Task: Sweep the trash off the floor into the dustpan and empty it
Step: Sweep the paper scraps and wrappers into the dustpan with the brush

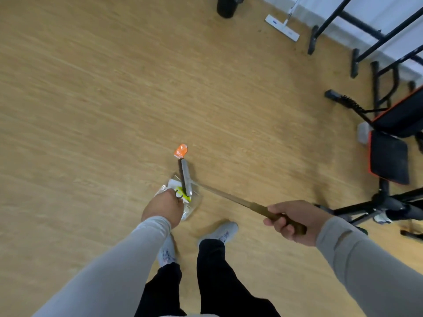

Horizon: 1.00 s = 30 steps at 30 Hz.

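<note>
Head view: a person stands on a wood floor (91, 110), both arms reaching down to sweep.
Right hand (295, 221): fingers wrapped round the broom handle (240, 203), angling it low so the broom head (185, 177) meets the floor.
Left hand (163, 208): curled round what seems to be the dustpan's handle, steadying the clear dustpan (192, 205) beside the broom head, likely to catch what gets pushed in.
Trash: an orange wrapper (180, 150) lies on the floor just beyond the broom's far end, outside the dustpan; a yellow-green scrap (182, 191) appears to sit in the pan.
Background: a flat mop (282, 27) and black exercise frames (366, 53) stand well apart.
</note>
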Each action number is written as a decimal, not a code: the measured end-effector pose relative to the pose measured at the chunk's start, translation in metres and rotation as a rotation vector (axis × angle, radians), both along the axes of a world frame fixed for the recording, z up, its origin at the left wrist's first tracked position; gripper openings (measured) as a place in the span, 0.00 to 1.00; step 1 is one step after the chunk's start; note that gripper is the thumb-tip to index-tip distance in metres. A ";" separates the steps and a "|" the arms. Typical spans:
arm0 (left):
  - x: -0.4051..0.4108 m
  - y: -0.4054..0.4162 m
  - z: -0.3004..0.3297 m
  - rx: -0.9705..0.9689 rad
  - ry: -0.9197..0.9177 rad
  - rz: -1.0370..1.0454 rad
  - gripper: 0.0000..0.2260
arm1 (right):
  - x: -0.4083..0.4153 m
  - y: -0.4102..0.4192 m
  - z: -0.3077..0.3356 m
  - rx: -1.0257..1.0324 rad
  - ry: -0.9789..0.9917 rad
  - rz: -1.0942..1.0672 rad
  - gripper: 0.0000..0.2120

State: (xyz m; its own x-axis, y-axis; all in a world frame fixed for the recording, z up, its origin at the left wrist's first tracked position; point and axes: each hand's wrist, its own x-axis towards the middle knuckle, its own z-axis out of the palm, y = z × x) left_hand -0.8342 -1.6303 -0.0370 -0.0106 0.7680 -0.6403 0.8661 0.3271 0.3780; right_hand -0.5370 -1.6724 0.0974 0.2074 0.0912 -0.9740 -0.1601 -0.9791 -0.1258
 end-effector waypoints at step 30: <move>-0.061 0.138 0.017 0.022 0.150 -0.169 0.11 | -0.032 0.108 -0.037 0.170 -0.289 0.718 0.09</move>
